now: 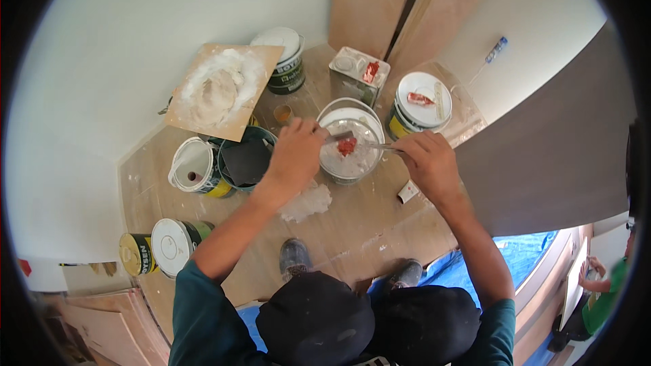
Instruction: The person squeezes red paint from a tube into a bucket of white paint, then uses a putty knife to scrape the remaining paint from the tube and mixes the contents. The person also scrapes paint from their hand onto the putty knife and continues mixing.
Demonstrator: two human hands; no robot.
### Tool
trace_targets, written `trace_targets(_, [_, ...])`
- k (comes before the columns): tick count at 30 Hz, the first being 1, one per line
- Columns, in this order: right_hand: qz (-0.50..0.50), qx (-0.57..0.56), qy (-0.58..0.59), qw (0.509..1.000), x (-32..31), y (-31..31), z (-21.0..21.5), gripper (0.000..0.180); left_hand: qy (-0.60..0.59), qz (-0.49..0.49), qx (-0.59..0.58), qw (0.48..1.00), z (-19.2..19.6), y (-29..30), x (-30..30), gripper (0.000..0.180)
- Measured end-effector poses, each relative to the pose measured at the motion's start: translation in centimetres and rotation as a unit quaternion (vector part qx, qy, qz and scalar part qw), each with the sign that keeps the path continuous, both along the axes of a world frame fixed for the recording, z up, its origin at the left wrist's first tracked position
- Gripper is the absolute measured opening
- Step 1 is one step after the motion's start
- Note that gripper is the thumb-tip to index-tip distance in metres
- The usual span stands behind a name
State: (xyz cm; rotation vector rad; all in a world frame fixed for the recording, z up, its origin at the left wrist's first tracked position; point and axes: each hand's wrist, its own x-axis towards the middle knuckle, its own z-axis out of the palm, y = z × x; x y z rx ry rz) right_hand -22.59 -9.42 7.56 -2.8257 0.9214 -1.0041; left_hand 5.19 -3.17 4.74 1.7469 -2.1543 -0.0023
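A round, pale, powder-dusted lid [359,161] tops a white bucket [344,181] in front of me, and a red lump of paste [347,147] sits at its middle. My left hand [297,149] is closed round a putty knife [337,137], its blade beside the red paste. From the other side, my right hand [428,157] grips a thin flat metal tool [381,146], seen nearly edge-on, its tip close to the paste. Both tools stay over the lid. The left hand's fingertips are partly hidden.
Left stand a powder-covered board [254,91], an open white bucket [183,179] and a dark bucket [227,175]. Behind are a metal can [349,85] and a lidded pail [434,91] with a red tube [419,99]. A person in green [603,301] works far right.
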Motion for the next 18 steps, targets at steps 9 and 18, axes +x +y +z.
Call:
trace_targets(9, [-0.174,0.457,-0.071,0.869,-9.3,8.1,-10.5,0.032,0.383,0.084,0.278,0.877,3.3,7.8,-2.7,0.023])
trace_targets(18, [-0.135,0.347,0.12,0.92,-9.1,17.3,-20.3,0.033,0.464,0.087,0.402,0.784,-6.2,11.7,-6.1,0.017])
